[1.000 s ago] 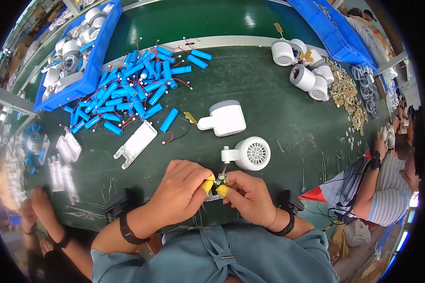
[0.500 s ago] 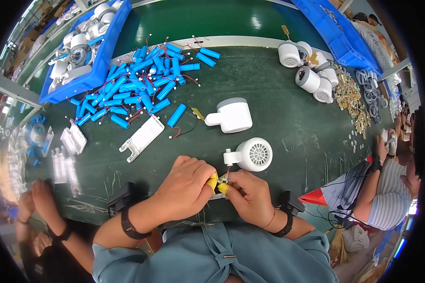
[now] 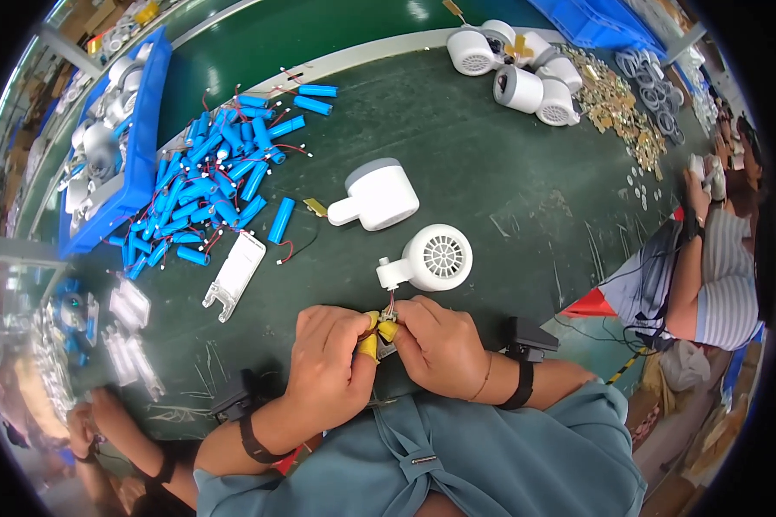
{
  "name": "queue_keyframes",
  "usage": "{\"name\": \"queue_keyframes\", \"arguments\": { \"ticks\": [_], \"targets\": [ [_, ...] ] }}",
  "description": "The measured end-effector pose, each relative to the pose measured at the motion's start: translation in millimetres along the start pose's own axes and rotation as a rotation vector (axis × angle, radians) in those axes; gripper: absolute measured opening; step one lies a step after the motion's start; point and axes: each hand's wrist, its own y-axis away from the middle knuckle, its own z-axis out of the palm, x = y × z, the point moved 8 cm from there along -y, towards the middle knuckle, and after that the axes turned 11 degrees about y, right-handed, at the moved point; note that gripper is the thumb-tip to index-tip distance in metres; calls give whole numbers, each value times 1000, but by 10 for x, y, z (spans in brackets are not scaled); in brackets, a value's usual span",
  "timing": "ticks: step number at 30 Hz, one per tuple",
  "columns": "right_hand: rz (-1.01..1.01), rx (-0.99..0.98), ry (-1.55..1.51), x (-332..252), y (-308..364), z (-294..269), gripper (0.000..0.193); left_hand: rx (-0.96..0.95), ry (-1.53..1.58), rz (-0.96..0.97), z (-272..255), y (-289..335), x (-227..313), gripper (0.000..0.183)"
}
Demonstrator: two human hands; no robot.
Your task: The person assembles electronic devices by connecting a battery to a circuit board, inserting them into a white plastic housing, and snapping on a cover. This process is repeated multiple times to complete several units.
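Close to my body, my left hand (image 3: 329, 346) and my right hand (image 3: 444, 345) are closed together, fingertips meeting. Yellow covers wrap some of the fingertips. Pinched between them is a small circuit board (image 3: 388, 317), mostly hidden by fingers. Thin wires (image 3: 392, 302) run from it up to the neck of a white fan head (image 3: 444, 257), which lies on the bench with its round grille up. Below the fingertips shows part of a pale piece (image 3: 386, 351) I cannot make out. A second white fan head (image 3: 379, 196), with a small board on its wire, lies beyond.
A heap of blue battery cells (image 3: 207, 185) lies at left, with one cell (image 3: 280, 221) and a white handle shell (image 3: 235, 274) nearer. A blue crate (image 3: 151, 146) stands far left. More fan heads (image 3: 519, 89), loose boards (image 3: 616, 112) and grey rings (image 3: 651, 82) lie far right. Co-workers sit both sides.
The whole view has turned and shifted, so the bench things sit further left and the right-hand things higher. Both hands stay together on the wired board, slightly re-angled.
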Motion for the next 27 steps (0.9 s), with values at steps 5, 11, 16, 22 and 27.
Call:
{"name": "queue_keyframes", "arguments": {
  "ticks": [5, 11, 16, 22, 27],
  "targets": [
    [-14, 29, 2, 15, 33, 19, 22, -29, 33, 40, 32, -11, 2, 35],
    [4, 34, -24, 33, 5, 35, 22, -43, -28, 68, 17, -62, 27, 32],
    [-45, 31, -19, -8, -17, 28, 17, -45, 132, -114, -100, -81, -225, 28],
    [-87, 105, 31, -16, 44, -5, 17, -136, 72, -160, -37, -115, -227, 21],
    [-136, 137, 20, -42, 72, 22, 18, -78, 84, -245, -10, -98, -245, 22]
  ]
}}
